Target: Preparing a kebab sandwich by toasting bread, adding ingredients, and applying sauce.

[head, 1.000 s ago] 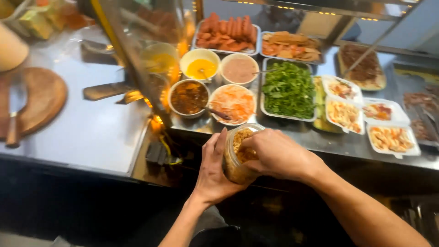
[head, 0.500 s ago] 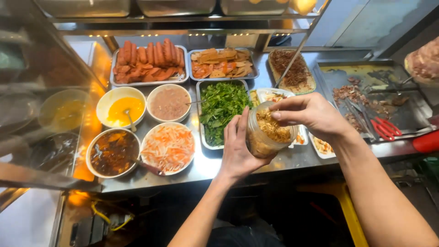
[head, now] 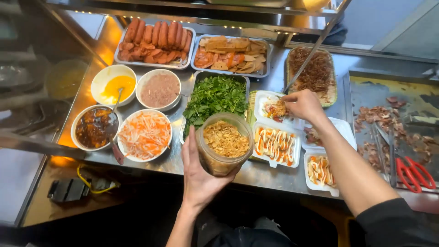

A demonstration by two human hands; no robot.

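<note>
Nearest to me, my left hand wraps around a clear plastic jar of crisp golden fried bits, thumb on one side and fingers on the other, holding it upright with its open mouth facing up. The jar hangs just above the near edge of the steel counter, its long axis vertical.

Up and to the right of the jar, my right hand is stretched out over a white foam tray, fingertips pinched narrow on a small clump of the fried bits right above the food in it. So the jar lies down and to the left of that pinch, with the sauce-striped tray between them. The right hand is the nearer one to all the trays; the left is taken up with the jar.

Two more filled white trays sit to the right, beside my forearm. Just left of the jar is a bowl of shredded carrot and radish, and behind the jar a pan of green herbs. Farther left are a dark sauce bowl, a yellow sauce bowl and a pâté bowl. At the back sit trays of sausages and sliced meats. Red-handled scissors lie on the griddle at far right.
</note>
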